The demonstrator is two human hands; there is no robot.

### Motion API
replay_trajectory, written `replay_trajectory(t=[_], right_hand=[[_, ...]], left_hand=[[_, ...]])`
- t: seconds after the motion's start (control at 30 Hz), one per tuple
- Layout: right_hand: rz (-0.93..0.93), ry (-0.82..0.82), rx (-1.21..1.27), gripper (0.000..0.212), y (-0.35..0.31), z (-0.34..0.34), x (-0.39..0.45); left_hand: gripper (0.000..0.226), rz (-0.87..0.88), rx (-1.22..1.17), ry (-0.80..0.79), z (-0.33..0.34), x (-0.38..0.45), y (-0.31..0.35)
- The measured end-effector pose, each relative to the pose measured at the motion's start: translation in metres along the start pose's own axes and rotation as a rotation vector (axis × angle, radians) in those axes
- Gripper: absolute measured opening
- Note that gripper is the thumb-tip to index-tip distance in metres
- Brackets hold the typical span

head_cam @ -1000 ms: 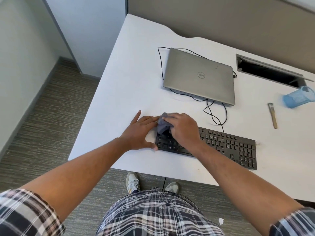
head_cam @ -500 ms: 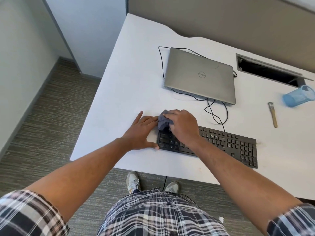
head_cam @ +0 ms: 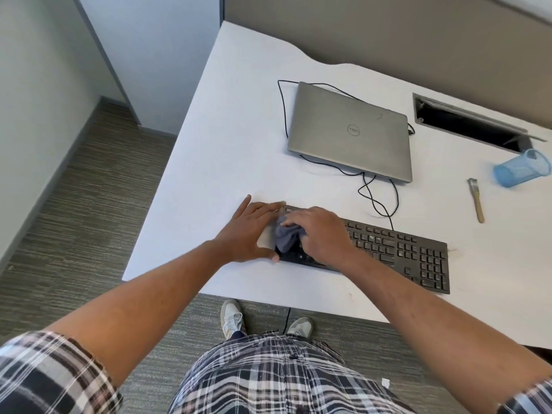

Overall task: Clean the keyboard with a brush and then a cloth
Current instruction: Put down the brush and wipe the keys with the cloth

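A black keyboard [head_cam: 397, 252] lies near the front edge of the white desk [head_cam: 227, 150]. My right hand [head_cam: 321, 234] grips a bunched grey-blue cloth [head_cam: 286, 236] and presses it on the keyboard's left end. My left hand [head_cam: 249, 231] lies flat with straight fingers against the keyboard's left edge, thumb at the front corner. A small wooden-handled brush [head_cam: 477, 199] lies on the desk to the right, apart from both hands.
A closed silver laptop [head_cam: 349, 132] sits behind the keyboard, with a black cable [head_cam: 376, 189] looping between them. A blue mesh cup [head_cam: 521, 168] lies tipped at the right edge. A cable slot [head_cam: 469, 127] opens at the back right.
My right hand has drawn the cloth back toward the keyboard's front left corner after reaching its far edge. The left hand has stayed at the keyboard's left end.
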State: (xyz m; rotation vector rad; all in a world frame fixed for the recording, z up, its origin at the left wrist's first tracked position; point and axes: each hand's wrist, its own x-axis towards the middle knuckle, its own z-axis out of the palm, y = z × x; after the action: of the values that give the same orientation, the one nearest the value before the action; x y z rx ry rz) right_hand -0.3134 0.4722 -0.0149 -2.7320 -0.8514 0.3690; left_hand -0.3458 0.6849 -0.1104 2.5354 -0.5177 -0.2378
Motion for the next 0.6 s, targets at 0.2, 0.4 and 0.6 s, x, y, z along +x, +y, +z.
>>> replay_trajectory(t=[0.2, 0.4, 0.6], right_hand=[[0.305, 0.172, 0.423, 0.047, 0.024, -0.023, -0.015], [0.335, 0.247, 0.051, 0.053, 0.026, -0.002, -0.017], [0.328, 0.185, -0.23, 0.049, 0.004, 0.039, -0.007]], left_hand=[[0.12, -0.005, 0.003, 0.008, -0.006, 0.002, 0.001], [0.131, 0.067, 0.087, -0.027, -0.007, 0.004, -0.008], [0.129, 0.099, 0.199, -0.02, -0.002, 0.003, -0.012]])
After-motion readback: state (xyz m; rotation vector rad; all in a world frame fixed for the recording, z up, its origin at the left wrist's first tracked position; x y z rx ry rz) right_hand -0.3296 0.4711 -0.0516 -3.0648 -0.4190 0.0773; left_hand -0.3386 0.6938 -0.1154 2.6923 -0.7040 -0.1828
